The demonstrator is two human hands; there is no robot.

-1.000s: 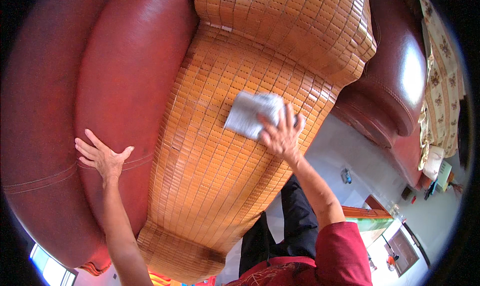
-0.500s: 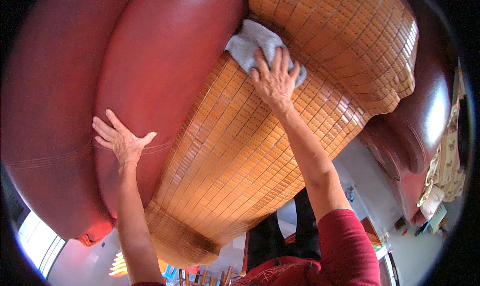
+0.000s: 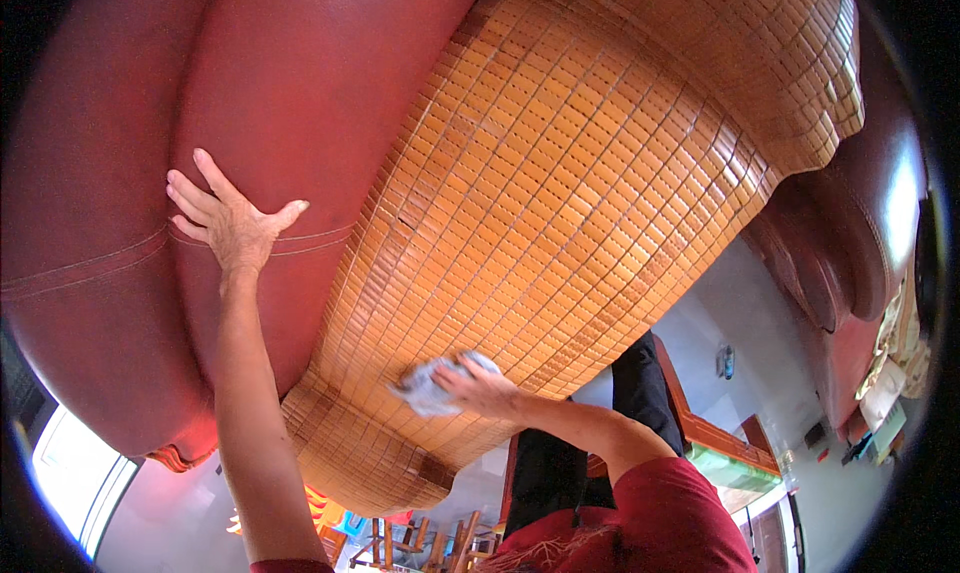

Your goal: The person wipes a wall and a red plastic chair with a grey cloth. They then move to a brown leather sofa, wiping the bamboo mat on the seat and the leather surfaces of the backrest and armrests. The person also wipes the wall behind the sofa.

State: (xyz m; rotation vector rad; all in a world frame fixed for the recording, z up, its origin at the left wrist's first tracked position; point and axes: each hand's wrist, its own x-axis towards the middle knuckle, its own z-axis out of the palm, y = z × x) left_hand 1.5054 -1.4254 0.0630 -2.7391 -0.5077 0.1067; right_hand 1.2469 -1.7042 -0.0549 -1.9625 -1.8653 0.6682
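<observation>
A bamboo-tile mat (image 3: pixel 520 193) in golden brown covers the seat of a red leather sofa (image 3: pixel 290 83). Near the front left part of the seat, my right hand (image 3: pixel 480 391) presses a grey cloth (image 3: pixel 420 385) onto the mat, its fingers over the cloth. Both hand and cloth are a little blurred. My left hand (image 3: pixel 235 218) rests flat on the padded backrest by a stitched seam, fingers spread and thumb out, with nothing in it.
A shiny dark red leather seat (image 3: pixel 870 213) stands at the right. Low right is a wooden table (image 3: pixel 735 468) with a green covering. Wooden stool legs (image 3: pixel 440 543) show at the bottom, and a bright window (image 3: pixel 75 473) at lower left.
My right hand has drawn the grey cloth from the far end of the mat back toward me and to the left. My left hand stays spread on the backrest; the view has shifted slightly.
</observation>
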